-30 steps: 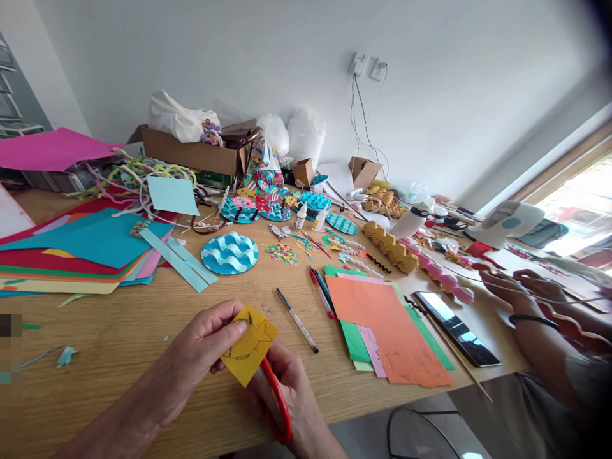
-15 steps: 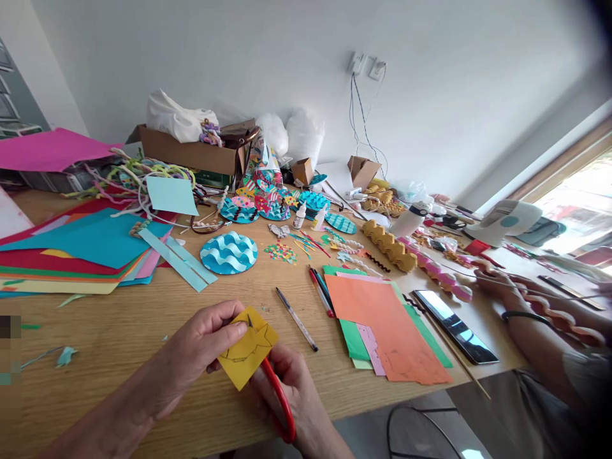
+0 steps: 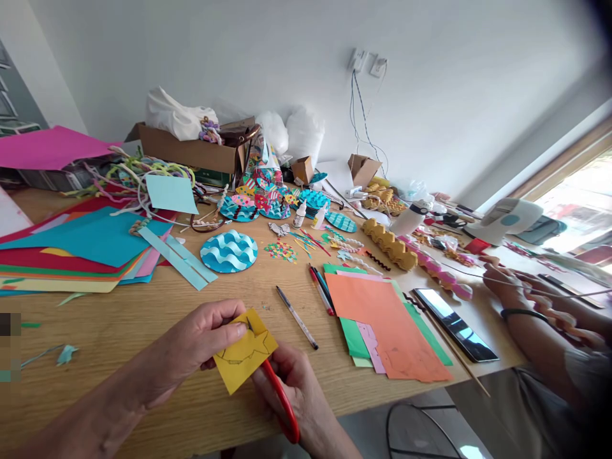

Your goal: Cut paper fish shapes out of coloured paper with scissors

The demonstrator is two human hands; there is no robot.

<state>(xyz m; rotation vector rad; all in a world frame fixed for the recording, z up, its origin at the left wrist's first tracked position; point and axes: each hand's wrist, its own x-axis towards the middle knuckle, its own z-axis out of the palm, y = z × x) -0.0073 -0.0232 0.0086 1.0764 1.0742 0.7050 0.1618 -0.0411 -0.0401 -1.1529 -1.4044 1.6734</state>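
Observation:
A square of yellow paper [image 3: 241, 360] with a fish-like outline drawn on it is pinched at its upper left by my left hand [image 3: 217, 328], thumb on top. My right hand [image 3: 296, 382] is closed round the red handles of a pair of scissors [image 3: 282, 405]. The blades are mostly hidden by the paper; a dark bit of blade shows near my left thumb. Just beyond the hands lie a pen [image 3: 297, 317] and a round disc with blue and white waves [image 3: 228, 251].
Coloured sheets [image 3: 95, 236] are piled at the left. Orange and green papers [image 3: 382, 319], markers [image 3: 321, 290] and a phone [image 3: 454, 324] lie to the right. At the far right another person's hands [image 3: 502, 287] hold a cord. Boxes and craft pieces line the wall.
The yellow paper has turned and tilted slightly, its lower corner shifting left. The red handles have moved a little to the right. The other person's hands have shifted slightly.

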